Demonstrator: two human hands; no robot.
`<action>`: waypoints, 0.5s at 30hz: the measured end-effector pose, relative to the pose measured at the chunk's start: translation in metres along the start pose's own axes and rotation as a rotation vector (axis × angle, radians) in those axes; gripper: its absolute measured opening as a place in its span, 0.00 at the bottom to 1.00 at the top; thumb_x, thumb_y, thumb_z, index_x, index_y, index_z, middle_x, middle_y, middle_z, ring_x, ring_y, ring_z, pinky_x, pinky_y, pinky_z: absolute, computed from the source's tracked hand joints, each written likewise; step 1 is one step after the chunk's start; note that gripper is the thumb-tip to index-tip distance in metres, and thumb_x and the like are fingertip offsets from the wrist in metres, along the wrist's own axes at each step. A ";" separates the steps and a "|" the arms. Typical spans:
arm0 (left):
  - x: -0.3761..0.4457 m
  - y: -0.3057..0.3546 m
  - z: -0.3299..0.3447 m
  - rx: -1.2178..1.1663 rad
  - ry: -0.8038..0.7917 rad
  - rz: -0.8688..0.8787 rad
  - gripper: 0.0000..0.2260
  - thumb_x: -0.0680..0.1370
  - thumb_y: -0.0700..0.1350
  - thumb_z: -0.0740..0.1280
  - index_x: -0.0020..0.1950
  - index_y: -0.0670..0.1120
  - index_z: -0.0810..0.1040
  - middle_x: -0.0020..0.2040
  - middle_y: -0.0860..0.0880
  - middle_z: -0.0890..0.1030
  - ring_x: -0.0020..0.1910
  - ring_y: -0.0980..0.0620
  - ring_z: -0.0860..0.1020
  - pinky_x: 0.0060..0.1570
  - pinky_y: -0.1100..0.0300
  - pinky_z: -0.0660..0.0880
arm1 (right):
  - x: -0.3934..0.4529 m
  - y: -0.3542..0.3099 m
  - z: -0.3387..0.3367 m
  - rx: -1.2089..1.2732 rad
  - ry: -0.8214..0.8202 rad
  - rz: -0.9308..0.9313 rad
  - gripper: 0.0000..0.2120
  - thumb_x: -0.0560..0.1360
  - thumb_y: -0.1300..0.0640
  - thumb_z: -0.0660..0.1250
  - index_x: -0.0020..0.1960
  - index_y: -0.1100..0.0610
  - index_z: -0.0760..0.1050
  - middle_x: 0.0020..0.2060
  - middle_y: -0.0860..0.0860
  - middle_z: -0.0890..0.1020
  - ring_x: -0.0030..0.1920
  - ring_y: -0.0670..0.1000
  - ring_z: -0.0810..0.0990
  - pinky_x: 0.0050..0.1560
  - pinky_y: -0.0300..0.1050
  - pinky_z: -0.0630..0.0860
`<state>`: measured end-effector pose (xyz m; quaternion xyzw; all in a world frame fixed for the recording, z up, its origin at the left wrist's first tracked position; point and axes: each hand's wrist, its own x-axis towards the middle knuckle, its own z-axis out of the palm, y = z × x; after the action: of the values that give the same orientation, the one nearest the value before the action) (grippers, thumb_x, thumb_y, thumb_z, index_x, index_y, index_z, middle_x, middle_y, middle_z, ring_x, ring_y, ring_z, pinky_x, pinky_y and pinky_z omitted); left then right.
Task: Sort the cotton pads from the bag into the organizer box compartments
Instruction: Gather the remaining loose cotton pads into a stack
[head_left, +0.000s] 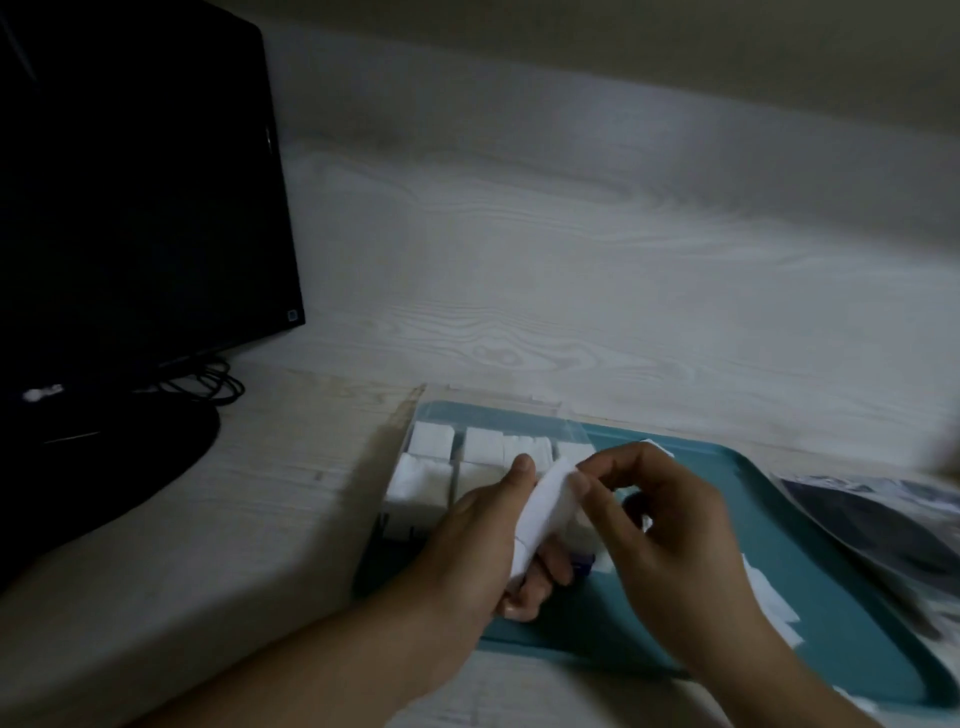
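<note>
Low in the frame's centre, the left hand (483, 540) grips a small stack of cotton pads (540, 512) upright while the right hand (670, 535) pinches its top edge, probably peeling one off for the organizer box (415, 499) behind, whose visible compartments look filled, on the teal tray (831, 597).

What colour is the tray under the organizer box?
Teal blue-green; the tray shows best in the head view, the only one.

Dim, soft pic, edges blurred, maybe motion.
</note>
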<state>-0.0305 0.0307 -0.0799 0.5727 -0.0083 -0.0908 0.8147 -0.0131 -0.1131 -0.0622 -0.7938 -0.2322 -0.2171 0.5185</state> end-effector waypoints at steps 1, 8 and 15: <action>-0.001 0.000 0.001 0.009 0.014 0.002 0.26 0.83 0.59 0.54 0.58 0.38 0.77 0.34 0.39 0.75 0.23 0.51 0.66 0.24 0.64 0.58 | 0.002 0.001 -0.001 0.006 0.003 0.015 0.07 0.73 0.62 0.71 0.40 0.51 0.79 0.34 0.45 0.82 0.29 0.45 0.75 0.31 0.34 0.71; -0.004 -0.002 0.003 0.043 0.023 0.003 0.23 0.82 0.60 0.55 0.54 0.41 0.78 0.33 0.39 0.76 0.22 0.50 0.67 0.24 0.64 0.60 | 0.000 0.002 -0.002 0.046 -0.074 0.065 0.07 0.72 0.61 0.72 0.44 0.49 0.83 0.37 0.46 0.85 0.38 0.52 0.82 0.41 0.48 0.79; -0.010 0.001 0.009 0.122 0.011 0.031 0.24 0.82 0.61 0.53 0.57 0.43 0.78 0.31 0.42 0.78 0.22 0.51 0.67 0.24 0.64 0.60 | 0.008 0.002 -0.007 0.205 -0.077 0.104 0.08 0.71 0.68 0.72 0.41 0.56 0.84 0.32 0.48 0.84 0.30 0.43 0.79 0.33 0.33 0.74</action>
<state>-0.0416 0.0241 -0.0744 0.6214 -0.0183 -0.0742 0.7797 -0.0067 -0.1190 -0.0562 -0.7552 -0.2316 -0.1345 0.5983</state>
